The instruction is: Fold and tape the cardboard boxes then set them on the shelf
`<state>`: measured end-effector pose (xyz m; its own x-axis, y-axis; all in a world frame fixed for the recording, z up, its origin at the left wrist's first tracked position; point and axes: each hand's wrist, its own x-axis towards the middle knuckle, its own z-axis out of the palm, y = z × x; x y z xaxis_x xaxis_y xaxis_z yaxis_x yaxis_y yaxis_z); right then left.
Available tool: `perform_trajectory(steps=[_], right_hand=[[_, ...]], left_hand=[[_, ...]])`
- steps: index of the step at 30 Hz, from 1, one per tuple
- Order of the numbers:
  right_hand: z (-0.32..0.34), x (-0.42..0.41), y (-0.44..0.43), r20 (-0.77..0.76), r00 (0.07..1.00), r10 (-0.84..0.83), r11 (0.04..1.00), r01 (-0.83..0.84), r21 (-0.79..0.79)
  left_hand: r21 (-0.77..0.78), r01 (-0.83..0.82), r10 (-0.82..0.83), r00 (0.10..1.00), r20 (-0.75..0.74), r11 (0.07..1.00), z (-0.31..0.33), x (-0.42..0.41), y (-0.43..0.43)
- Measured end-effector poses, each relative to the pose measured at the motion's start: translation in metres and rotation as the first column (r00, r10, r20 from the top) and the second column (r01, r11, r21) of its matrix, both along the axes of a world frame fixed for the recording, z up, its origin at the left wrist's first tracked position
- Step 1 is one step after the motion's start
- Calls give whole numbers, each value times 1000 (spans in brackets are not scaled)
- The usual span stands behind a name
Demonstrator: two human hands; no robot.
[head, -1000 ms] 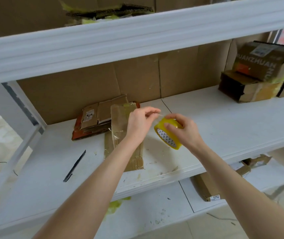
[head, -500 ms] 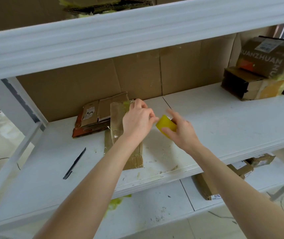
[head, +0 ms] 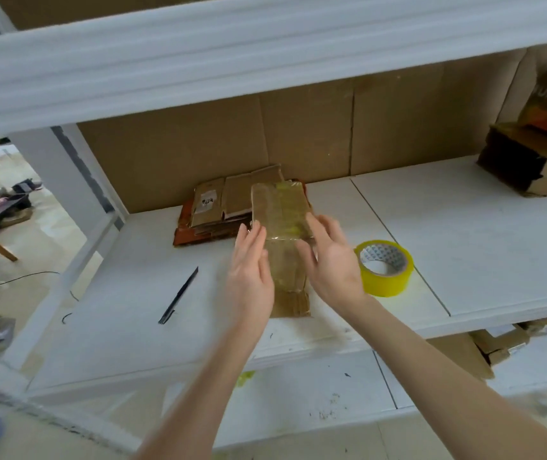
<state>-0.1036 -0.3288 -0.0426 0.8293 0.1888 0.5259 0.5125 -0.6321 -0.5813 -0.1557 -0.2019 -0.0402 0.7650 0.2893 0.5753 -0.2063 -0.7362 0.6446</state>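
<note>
Packing storeroom or small warehouse. White metal shelf rack (head: 464, 234), boards scuffed and stained, back lined with cardboard sheet (head: 298, 134). Stack of flattened cartons (head: 219, 207), yellow tape roll (head: 385, 268), made-up boxes (head: 527, 161) far right, spare boxes (head: 501, 341) on lower tier. Cluttered floor (head: 49, 240) beyond rack.

Soft, even daylight, faint shadows; hands (head: 292, 260) slightly motion-blurred, wide-angle bending and smearing the frame's edges.

- We see bare white shelf board (head: 484, 234) between the yellow tape roll (head: 384, 267) and the stacked brown cardboard boxes (head: 530, 161) far right.
- Slim black tool (head: 179, 295) lies left; flattened brown cardboard pile (head: 229, 207) blocks the back.
- White upper shelf beam (head: 265, 54) limits our headroom.
</note>
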Motion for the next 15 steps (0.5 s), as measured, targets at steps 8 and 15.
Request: perform_trajectory(steps=[8,15], right_hand=[[-15,1,25,-145,986,-77,997,75,-25],[-13,20,17,-307,950,-56,970,125,209]], left_hand=[[-141,-65,31,972,-233,988,-14,11,18],[-387,-56,-18,982,-186,921,-12,22,39]])
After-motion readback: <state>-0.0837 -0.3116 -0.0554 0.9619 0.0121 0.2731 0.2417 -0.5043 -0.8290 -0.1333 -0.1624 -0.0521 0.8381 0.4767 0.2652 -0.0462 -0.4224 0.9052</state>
